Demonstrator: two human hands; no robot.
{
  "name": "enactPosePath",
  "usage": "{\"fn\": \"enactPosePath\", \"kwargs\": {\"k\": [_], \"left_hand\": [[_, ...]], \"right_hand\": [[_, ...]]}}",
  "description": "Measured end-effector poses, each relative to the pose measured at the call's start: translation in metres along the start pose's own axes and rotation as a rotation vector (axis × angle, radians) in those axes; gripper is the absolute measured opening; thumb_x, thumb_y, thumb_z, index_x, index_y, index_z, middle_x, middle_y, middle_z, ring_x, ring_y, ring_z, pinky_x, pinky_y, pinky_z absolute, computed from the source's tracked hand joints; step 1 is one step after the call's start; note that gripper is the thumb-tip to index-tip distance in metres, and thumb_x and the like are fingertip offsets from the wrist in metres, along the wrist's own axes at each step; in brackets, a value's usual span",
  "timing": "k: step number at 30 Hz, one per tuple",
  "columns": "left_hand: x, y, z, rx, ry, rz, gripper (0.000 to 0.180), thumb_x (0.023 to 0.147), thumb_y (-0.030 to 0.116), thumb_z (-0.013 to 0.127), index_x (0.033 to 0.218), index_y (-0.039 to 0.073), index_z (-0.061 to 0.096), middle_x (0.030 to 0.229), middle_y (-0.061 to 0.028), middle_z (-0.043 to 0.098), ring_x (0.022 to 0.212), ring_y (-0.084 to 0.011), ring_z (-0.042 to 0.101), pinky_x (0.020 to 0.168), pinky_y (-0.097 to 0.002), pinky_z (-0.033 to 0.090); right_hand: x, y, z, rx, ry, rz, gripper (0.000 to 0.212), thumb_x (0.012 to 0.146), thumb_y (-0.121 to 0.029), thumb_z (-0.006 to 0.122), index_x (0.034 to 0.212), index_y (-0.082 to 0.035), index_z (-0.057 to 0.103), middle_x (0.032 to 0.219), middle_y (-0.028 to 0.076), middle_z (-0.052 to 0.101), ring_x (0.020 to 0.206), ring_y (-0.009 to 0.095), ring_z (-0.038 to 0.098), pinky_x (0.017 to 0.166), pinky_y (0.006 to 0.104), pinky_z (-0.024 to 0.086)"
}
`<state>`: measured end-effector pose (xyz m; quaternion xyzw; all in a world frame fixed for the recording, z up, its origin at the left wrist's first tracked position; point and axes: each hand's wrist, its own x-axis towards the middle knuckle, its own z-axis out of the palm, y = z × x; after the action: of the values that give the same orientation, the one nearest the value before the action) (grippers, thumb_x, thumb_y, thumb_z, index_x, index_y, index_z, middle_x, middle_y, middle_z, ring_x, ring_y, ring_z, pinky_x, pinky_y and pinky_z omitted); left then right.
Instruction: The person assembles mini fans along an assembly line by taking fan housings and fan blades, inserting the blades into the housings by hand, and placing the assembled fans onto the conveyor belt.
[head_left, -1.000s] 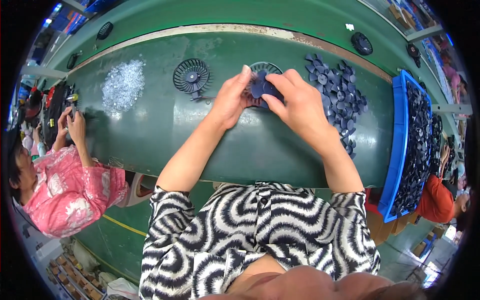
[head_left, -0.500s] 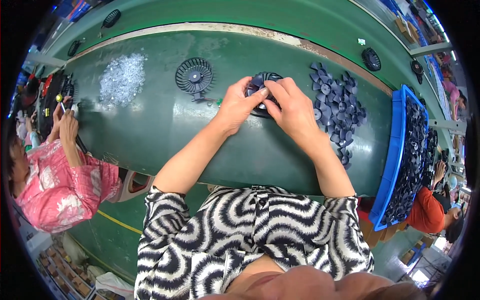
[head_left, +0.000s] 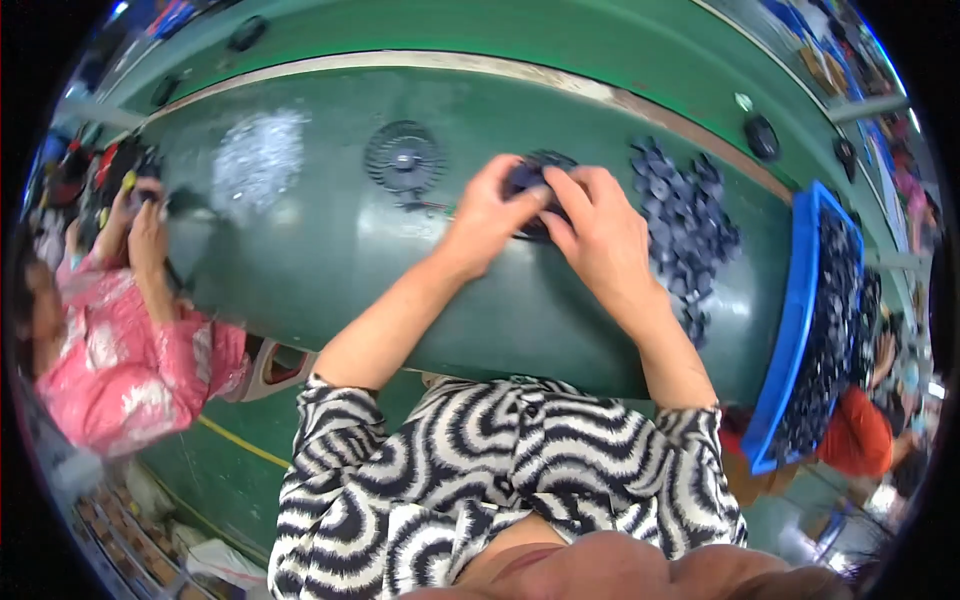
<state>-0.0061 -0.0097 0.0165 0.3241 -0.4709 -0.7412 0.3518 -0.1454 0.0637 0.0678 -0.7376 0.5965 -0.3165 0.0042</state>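
Note:
Both my hands are at a black round fan housing on the green work surface. My left hand grips its left side, thumb reaching across toward the middle. From the right, my right hand closes its fingers over the housing. A dark fan blade shows between the hands, inside the housing; my fingers hide much of it. Left of my hands lies another black fan housing with radial ribs and a short stem. A heap of loose dark fan blades is spread to the right.
Small clear parts form a pile at the far left. A blue crate full of dark parts stands at the right edge. A co-worker in pink works at left; an orange sleeve shows beyond the crate.
The whole view has shifted slightly and is blurrier. Both hands stay on the fan housing, with my right fingers a little changed in position over it.

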Motion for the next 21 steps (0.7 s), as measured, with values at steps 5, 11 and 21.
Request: {"fn": "enactPosePath", "kwargs": {"k": [5, 11, 21], "left_hand": [[0.011, -0.031, -0.001, 0.070, 0.006, 0.051, 0.035, 0.082, 0.018, 0.069, 0.107, -0.002, 0.054, 0.093, -0.0071, 0.060, 0.085, -0.0124, 0.056, 0.075, -0.0297, 0.049], [0.000, -0.022, -0.001, 0.190, 0.010, 0.125, 0.039, 0.082, 0.017, 0.069, 0.114, -0.002, 0.056, 0.099, -0.0062, 0.062, 0.090, -0.0112, 0.055, 0.080, -0.0283, 0.048], [0.000, -0.017, 0.002, -0.145, -0.020, -0.058, 0.034, 0.085, 0.015, 0.068, 0.114, 0.001, 0.057, 0.096, -0.0018, 0.061, 0.084, -0.0089, 0.056, 0.070, -0.0254, 0.049]], "right_hand": [[-0.009, 0.013, 0.019, -0.107, -0.051, 0.088, 0.042, 0.076, -0.006, 0.068, 0.117, -0.009, 0.058, 0.106, 0.013, 0.056, 0.096, 0.031, 0.058, 0.072, 0.0401, 0.052], [-0.015, 0.011, 0.028, -0.092, -0.037, 0.021, 0.044, 0.077, -0.004, 0.066, 0.120, -0.008, 0.057, 0.112, 0.014, 0.056, 0.100, 0.033, 0.059, 0.076, 0.0404, 0.052], [-0.008, 0.014, 0.020, -0.031, -0.113, 0.110, 0.038, 0.077, -0.008, 0.070, 0.113, -0.006, 0.058, 0.098, 0.015, 0.056, 0.085, 0.035, 0.061, 0.070, 0.0420, 0.051]]}}
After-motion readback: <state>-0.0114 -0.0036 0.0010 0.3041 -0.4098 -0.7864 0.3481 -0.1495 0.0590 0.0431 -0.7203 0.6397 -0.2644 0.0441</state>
